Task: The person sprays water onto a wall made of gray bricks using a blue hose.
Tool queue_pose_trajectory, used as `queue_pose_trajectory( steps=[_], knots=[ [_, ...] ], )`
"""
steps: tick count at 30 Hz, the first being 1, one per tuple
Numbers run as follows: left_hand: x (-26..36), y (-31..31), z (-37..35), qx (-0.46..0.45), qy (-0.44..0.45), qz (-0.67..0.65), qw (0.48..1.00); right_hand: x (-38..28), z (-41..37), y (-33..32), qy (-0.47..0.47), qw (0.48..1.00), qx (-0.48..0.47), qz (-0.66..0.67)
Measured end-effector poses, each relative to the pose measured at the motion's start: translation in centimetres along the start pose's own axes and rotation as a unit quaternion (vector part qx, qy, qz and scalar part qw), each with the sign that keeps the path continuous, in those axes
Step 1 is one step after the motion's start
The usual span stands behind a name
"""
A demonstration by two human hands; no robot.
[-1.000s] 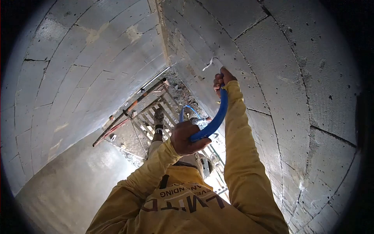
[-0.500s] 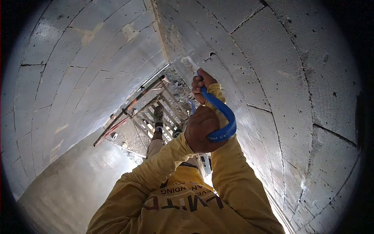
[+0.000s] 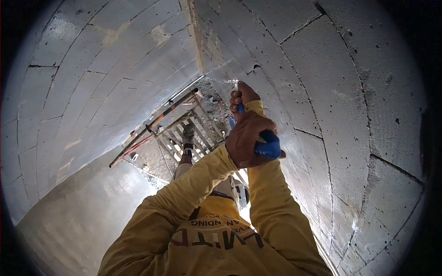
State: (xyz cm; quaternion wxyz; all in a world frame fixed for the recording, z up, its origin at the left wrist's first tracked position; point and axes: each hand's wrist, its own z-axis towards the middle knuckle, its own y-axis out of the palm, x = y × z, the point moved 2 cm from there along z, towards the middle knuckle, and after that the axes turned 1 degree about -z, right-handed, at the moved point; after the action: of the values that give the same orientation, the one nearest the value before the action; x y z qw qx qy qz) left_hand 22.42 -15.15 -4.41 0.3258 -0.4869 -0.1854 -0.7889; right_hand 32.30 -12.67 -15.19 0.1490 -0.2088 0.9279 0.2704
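Pipe (image 3: 268,148) is clenched in your left hand (image 3: 248,138) and right hand (image 3: 242,97). A sharper bend may kink it.

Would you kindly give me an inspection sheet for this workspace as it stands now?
Surface: grey block wall, pitted, with open joint lines; a small dark notch just above the hands.
Job's things: blue pipe, bent tightly, with pale printing on it.
Clutter: loose rubble on the ground far below.
Hands: left hand shut round the pipe's bend; right hand shut on the pipe close to the wall.
Cables: nothing seen.
Surroundings: metal scaffold frame under the person's feet; a second block wall opposite, meeting the first in a corner.
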Motion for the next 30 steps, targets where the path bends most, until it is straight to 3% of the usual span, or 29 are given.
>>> queue_pose_trajectory(
  steps=[3,7,10,11,14,15,16,18,19,21,23,24,26,30],
  knots=[
    [0.2,-0.3,0.4,-0.062,0.031,0.092,0.993,0.7,0.8,0.0,0.006,1.000,0.007,0.000],
    [-0.4,-1.1,0.1,-0.055,0.022,0.103,0.993,1.1,1.6,0.5,0.033,0.999,-0.011,0.003],
    [-0.6,-1.7,0.6,-0.046,0.021,0.109,0.993,2.2,2.9,0.1,0.168,0.982,-0.050,0.070],
    [-0.6,-2.1,0.8,-0.059,0.009,0.119,0.991,2.3,2.7,-0.2,0.104,0.989,-0.104,-0.033],
    [-0.7,-2.9,1.7,-0.069,-0.023,0.118,0.990,5.9,6.5,-1.6,-0.182,0.976,-0.096,-0.067],
    [-0.9,-3.1,2.0,-0.064,-0.026,0.122,0.990,6.3,6.6,-1.9,-0.293,0.946,-0.079,-0.110],
    [-1.1,-3.5,2.3,-0.058,-0.030,0.129,0.989,6.7,5.4,-2.1,-0.421,0.883,-0.060,-0.201],
    [-2.2,-4.8,2.4,-0.018,-0.054,0.163,0.985,7.7,4.3,-3.4,-0.444,0.849,-0.008,-0.287],
    [-1.9,-5.1,3.1,-0.014,-0.074,0.148,0.986,8.6,4.7,-5.3,-0.349,0.894,0.019,-0.282],
    [-2.0,-6.0,4.4,-0.031,-0.054,0.188,0.980,12.2,6.2,-11.3,-0.236,0.883,0.014,-0.404],
    [-2.4,-7.1,5.2,-0.063,-0.048,0.216,0.973,15.3,2.0,-16.7,-0.300,0.682,0.107,-0.658],
    [-2.7,-7.5,5.8,-0.079,-0.028,0.232,0.969,16.9,0.6,-19.6,-0.265,0.667,0.115,-0.686],
    [-3.2,-8.4,6.8,-0.116,-0.012,0.261,0.958,20.3,-3.3,-26.0,-0.134,0.722,0.142,-0.664],
    [-4.9,-10.2,7.5,-0.192,-0.023,0.316,0.929,26.1,-11.9,-36.2,0.067,0.737,0.214,-0.638]
  ],
)
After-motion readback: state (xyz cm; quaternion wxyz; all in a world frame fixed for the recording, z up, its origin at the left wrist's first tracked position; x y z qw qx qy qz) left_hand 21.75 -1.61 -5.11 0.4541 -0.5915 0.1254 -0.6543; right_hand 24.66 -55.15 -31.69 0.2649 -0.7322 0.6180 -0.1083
